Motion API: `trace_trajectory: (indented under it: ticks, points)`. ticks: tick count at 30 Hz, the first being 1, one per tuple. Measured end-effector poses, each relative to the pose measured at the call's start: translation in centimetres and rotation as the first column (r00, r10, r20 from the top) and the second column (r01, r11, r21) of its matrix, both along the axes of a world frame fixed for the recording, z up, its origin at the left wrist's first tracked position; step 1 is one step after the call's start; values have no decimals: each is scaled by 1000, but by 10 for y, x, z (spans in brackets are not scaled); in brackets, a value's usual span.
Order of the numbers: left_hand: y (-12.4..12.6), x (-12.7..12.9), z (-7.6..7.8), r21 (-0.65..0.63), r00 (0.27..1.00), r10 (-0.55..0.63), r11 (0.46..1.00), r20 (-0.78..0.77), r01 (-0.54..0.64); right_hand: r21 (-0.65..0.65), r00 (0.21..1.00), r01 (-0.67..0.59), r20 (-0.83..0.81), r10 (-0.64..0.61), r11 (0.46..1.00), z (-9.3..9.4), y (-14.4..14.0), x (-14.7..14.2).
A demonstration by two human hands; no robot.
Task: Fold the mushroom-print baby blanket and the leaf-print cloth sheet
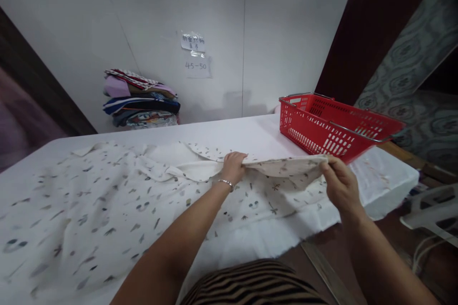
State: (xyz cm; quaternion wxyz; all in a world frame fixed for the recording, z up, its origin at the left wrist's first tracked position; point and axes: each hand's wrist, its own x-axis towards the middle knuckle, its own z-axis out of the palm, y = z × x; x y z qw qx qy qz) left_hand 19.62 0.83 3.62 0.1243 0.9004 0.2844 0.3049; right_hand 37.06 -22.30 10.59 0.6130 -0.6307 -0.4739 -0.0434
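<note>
the worktop [250, 136], covered in white, runs left to right across the view and carries nearly everything here. the printed garment [89, 209] lies spread flat over most of it, its long axis along the worktop, with one portion raised at the right end. that raised fold [282, 166] stretches as a taut band between both hands, roughly level and parallel to the worktop's near edge. the left hand [233, 167] pinches its inner end, fingers clamped on the cloth near the collar area (a bracelet sits at the wrist). the right hand [339, 183] grips the outer end, fingers closed on the cloth, just in front of the red basket [332, 126]. the basket stands on the worktop's far right corner, close behind the fold but not touching it as far as can be told. a stack of folded clothes [141, 100] rests against the wall, well apart. a paper note [193, 43] is taped above.
</note>
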Motion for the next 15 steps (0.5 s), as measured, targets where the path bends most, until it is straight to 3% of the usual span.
trace_trajectory:
  ticks: [4, 8, 10, 12, 15]
  points:
    - [20, -33, 17, -76, 995, 8, 997, -95, -16, 115, 969, 95, -237, -66, 989, 2, -3, 36]
    - [20, -84, 49, -266, 959, -167, 958, -230, 103, 123, 915, 101, -402, -44, 987, -10, 1, 63]
    - [10, -107, 58, -280, 944, -221, 948, -244, 150, 103, 897, 105, -440, -50, 989, -20, 5, 68]
    - [-4, -123, 54, -253, 933, -230, 954, -276, 160, 92, 884, 118, -464, -63, 989, -31, 9, 68]
    - [-24, -132, 29, -165, 924, -218, 971, -314, 173, 88, 876, 155, -473, -96, 984, -45, 13, 65]
